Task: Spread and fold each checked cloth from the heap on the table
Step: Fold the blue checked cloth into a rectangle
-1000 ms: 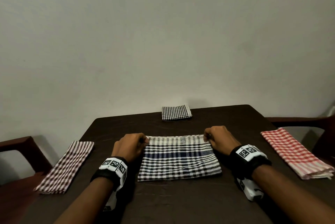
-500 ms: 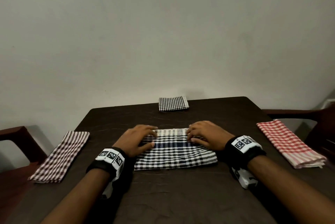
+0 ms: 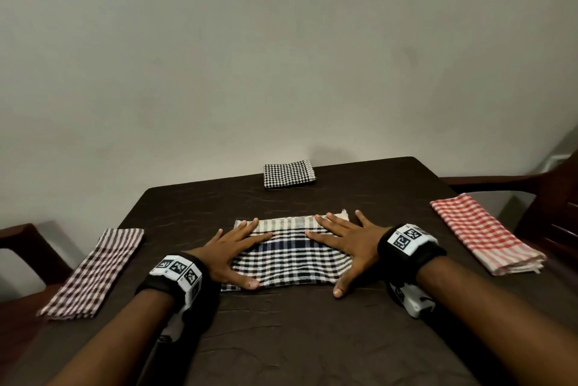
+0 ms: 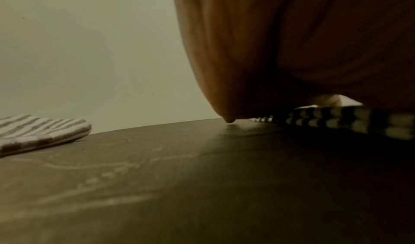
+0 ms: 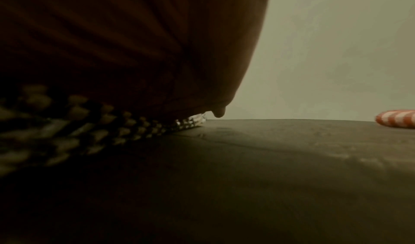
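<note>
A black, blue and white checked cloth lies folded flat in the middle of the dark table. My left hand presses flat on its left part with fingers straight and spread. My right hand presses flat on its right part the same way, thumb on the table at the near edge. In the left wrist view my palm fills the frame above the cloth's layered edge. The right wrist view shows my palm over the cloth.
A folded brown checked cloth lies at the table's left edge, a folded red checked cloth at the right edge, and a small folded black-and-white one at the far edge. Dark wooden chairs stand on both sides.
Both hands let go of the cloth's far corners, which they pinched a second ago. They flattened onto the cloth and slid apart toward its left and right sides.
</note>
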